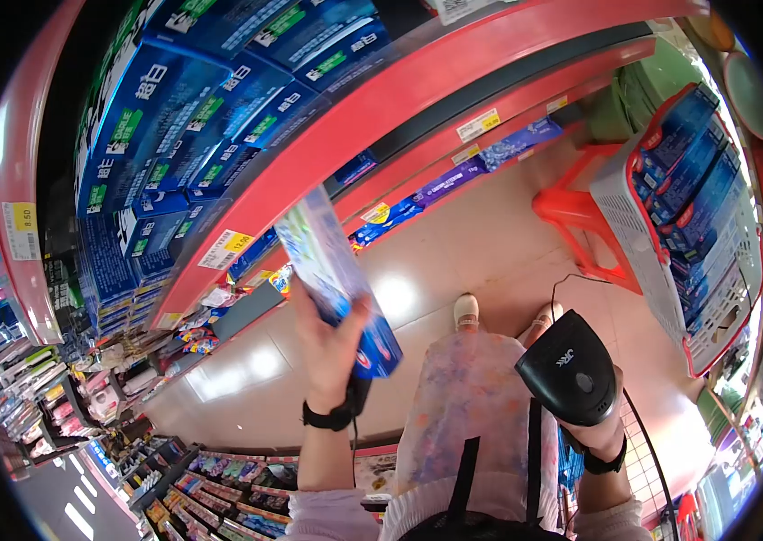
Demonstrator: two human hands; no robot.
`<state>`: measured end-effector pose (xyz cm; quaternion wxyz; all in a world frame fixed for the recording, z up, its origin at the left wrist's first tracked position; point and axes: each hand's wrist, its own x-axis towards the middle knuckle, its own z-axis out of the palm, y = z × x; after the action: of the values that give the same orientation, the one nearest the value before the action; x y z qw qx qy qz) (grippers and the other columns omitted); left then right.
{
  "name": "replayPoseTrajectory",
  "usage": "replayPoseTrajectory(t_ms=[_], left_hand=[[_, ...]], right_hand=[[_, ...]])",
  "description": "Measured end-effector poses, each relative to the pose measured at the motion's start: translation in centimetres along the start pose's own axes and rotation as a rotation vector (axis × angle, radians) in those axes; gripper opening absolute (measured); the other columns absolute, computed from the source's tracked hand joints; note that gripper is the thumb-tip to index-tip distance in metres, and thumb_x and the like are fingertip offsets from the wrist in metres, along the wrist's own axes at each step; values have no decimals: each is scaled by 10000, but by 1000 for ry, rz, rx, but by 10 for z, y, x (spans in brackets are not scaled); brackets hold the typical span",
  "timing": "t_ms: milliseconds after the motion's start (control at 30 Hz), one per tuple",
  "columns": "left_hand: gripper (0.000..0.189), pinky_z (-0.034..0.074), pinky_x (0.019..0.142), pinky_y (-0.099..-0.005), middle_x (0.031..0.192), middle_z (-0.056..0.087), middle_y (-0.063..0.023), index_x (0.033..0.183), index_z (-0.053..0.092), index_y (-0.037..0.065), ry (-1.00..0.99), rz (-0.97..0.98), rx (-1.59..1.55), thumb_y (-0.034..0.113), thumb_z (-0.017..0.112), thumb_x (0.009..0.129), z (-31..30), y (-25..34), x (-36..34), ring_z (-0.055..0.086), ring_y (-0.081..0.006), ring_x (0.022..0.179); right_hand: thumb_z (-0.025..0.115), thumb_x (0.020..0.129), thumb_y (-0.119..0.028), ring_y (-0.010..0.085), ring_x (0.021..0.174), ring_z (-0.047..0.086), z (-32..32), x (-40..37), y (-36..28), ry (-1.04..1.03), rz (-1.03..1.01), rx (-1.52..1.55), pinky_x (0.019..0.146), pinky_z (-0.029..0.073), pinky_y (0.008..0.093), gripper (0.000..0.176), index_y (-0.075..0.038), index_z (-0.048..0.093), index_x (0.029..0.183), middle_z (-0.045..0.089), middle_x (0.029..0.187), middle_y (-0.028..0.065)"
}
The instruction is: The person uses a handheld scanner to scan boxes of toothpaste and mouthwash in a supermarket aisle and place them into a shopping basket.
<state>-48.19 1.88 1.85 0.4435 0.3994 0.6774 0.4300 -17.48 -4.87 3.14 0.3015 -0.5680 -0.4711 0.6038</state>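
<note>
Cardboard toothpaste box [323, 252], likely light and crushable, projects above the left hand [327, 347] closed across its flat faces; the right hand [600, 431] clasps a scanner [571, 370].

The toothpaste box [336, 279] is pale blue and white, turning deep blue with perhaps a red mark at its 5 o'clock end. The scanner [571, 370] at 4 o'clock is black. At 11 o'clock the cartons [156, 117] are blue with green labels. The shelf edge [418, 95] is red.
</note>
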Motion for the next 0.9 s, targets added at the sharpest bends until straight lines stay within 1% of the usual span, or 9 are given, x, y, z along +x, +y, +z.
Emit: replayPoseTrajectory(t_ms=[67,133,267,333,367,533,567,733,900], left_hand=[[694,383,933,-324,1221,488,-145,1315,326,-9,64,81,89,92,673,723,-5,2,25,503,-211,1085],[577,374,928,-325,1211,497,-109,1280,378,-22,229,245,89,88,634,775,-4,2,53,475,-196,1090],[385,437,848,-302,1054,573,-70,1168,493,-3,181,389,142,65,610,808,-20,-15,113,550,-173,955],[294,412,865,-330,1090,575,-103,1106,549,-12,193,365,641,155,582,867,-34,-22,134,533,-184,1005],[294,412,865,-330,1090,575,-103,1106,549,-12,190,365,642,155,582,867,-38,-24,141,533,-184,1005],[309,458,796,-385,1061,599,-188,1028,589,2,247,546,1215,279,530,906,-46,-29,168,580,-266,979],[286,454,835,-387,1126,577,-192,1092,574,15,234,451,1135,226,490,919,-45,-30,170,556,-303,1043],[298,433,871,-385,1167,548,-200,1134,547,15,198,374,1299,209,463,925,-72,-39,188,532,-312,1077],[314,412,906,-383,1208,518,-207,1175,521,15,148,306,1485,193,435,931,-87,-59,200,508,-322,1110]], right_hand=[[740,605,-185,206,741,595,6,1,4,1,-1,41,704,469,299,528,57,543,1031,606,876,130],[743,606,-177,188,737,589,10,1,5,0,-2,78,699,468,296,517,54,542,1023,608,868,123],[749,615,-157,141,725,566,19,-4,9,62,72,140,675,462,272,463,38,545,982,609,840,78],[748,619,-149,127,721,558,23,-5,15,68,93,212,669,460,265,443,33,546,970,607,834,64],[748,622,-148,125,719,557,24,-5,18,79,86,218,666,459,263,435,29,548,965,606,833,60],[745,626,-131,131,718,565,27,-1,24,78,60,205,662,459,263,419,25,549,962,604,831,57],[742,628,-131,139,723,572,28,0,24,80,45,158,671,461,267,427,28,550,976,608,839,61],[734,628,-127,171,771,586,26,1,27,68,31,98,729,463,289,484,33,553,1047,615,901,91],[732,621,-124,241,898,569,22,2,29,3,57,109,839,426,341,561,35,540,1123,605,988,117]])
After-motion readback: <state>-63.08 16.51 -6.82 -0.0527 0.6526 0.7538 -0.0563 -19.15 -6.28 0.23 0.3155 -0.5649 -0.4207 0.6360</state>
